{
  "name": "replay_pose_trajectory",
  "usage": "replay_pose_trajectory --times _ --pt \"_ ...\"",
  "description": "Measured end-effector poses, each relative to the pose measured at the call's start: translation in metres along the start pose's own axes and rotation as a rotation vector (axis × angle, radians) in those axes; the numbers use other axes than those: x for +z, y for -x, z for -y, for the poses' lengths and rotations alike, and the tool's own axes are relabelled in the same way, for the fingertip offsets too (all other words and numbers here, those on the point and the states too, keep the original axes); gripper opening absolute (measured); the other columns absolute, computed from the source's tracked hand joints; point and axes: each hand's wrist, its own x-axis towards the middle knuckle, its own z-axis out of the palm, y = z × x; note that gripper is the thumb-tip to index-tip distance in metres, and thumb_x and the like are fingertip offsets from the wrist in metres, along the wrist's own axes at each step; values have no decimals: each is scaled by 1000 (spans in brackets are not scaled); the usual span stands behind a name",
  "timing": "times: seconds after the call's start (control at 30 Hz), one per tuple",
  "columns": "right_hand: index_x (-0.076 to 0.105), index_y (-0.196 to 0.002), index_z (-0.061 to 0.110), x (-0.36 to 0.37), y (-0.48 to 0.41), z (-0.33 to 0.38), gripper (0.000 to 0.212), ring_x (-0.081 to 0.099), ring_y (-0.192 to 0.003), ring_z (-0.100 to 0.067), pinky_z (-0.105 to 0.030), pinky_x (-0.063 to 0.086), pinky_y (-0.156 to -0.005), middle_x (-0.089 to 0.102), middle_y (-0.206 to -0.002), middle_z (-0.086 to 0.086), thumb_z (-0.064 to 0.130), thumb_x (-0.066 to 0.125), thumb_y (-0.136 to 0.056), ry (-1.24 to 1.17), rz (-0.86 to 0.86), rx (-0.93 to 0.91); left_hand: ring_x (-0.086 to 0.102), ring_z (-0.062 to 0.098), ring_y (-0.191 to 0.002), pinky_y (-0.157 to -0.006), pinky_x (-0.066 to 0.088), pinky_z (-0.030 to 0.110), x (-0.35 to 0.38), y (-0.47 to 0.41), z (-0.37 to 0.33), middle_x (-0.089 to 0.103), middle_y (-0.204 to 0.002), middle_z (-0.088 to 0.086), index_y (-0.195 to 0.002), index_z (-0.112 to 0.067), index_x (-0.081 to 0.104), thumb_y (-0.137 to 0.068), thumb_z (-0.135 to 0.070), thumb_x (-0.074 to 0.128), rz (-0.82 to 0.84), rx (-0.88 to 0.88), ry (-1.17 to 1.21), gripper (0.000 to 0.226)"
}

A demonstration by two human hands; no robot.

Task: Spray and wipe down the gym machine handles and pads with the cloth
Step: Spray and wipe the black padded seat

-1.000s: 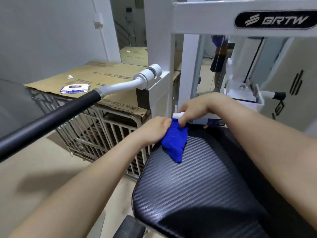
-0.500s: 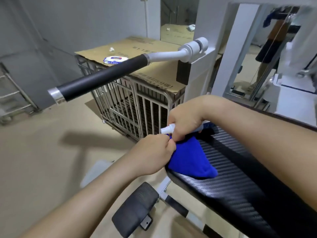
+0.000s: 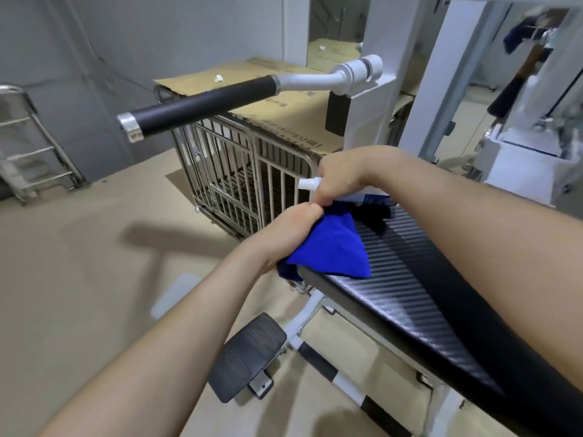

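Blue cloth (image 3: pixel 331 247) bunched under left hand (image 3: pixel 293 228)

Your cloth (image 3: pixel 331 250) lies on the seat pad's (image 3: pixel 419 279) near corner, the handle (image 3: pixel 202 107) at ten o'clock (cage (image 3: pixel 239 175) behind it), the footrest (image 3: pixel 249 354) below.
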Motion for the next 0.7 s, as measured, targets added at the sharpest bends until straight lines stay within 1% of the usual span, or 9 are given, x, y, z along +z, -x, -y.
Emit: replay_pose_trajectory --times 0.1,0.17,0.27,0.37,0.47,0.5,0.57,0.6,0.7 --pt "54 -73 15 11 14 10 19 51 -67 -19 -30 38 -58 55 -75 -2 28 63 -83 -7 -71 -66 53 26 -83 -69 39 35 12 16 11 58 -88 5 -92 -14 51 -99 -26 37 -251 77 -183 19" --pt "55 -73 14 23 31 18 22 52 -67 -19 -30 38 -56 55 -73 -2 32 62 -85 -7 -116 -115 54 30 -103 -81 41 36 31 33 24 60 -111 11 -115 -12 48 -99 -26 34 -406 108 -242 24" --pt "55 -76 13 40 65 31 24 48 -63 -20 -29 34 -51 52 -70 -2 33 59 -88 41 -178 -196 42 23 -130 -108 35 39 66 54 41 43 -143 9 -144 -13 29 -95 -34 32 -543 241 -2 54" --pt "55 -78 15 60 106 32 23 51 -70 -23 -29 35 -52 53 -72 -2 34 57 -90 69 -224 -265 37 28 -137 -110 37 49 107 62 52 38 -147 12 -143 -22 31 -83 -55 28 -689 266 157 68" --pt "51 -71 18 83 139 20 28 51 -72 -25 -34 36 -57 54 -71 -2 37 54 -91 53 -253 -242 43 28 -133 -106 41 48 153 71 56 43 -144 12 -139 -26 35 -82 -61 28 -725 193 258 68" --pt "50 -68 19 92 155 12 29 51 -69 -24 -34 35 -57 53 -70 -1 38 54 -90 42 -277 -213 45 18 -132 -108 41 37 175 88 50 45 -144 6 -139 -27 35 -86 -56 29 -714 213 285 61" --pt "48 -66 17 104 185 -4 28 48 -61 -21 -32 34 -55 51 -66 -1 35 58 -85 5 -306 -165 45 -7 -118 -98 35 8 219 117 38 46 -131 -11 -129 -38 34 -100 -32 32 -664 283 285 30" --pt "48 -64 15 110 199 -13 28 46 -59 -21 -32 34 -54 49 -64 -2 32 59 -83 -18 -317 -140 44 -9 -115 -95 33 4 239 129 34 46 -127 -12 -126 -37 34 -102 -22 32 -657 320 262 29" --pt "52 -63 11 130 243 -44 28 48 -63 -25 -33 37 -54 50 -62 -3 32 61 -80 -115 -352 -56 35 20 -134 -111 30 27 278 159 34 38 -144 8 -138 -16 33 -100 -18 36 -608 398 82 38"
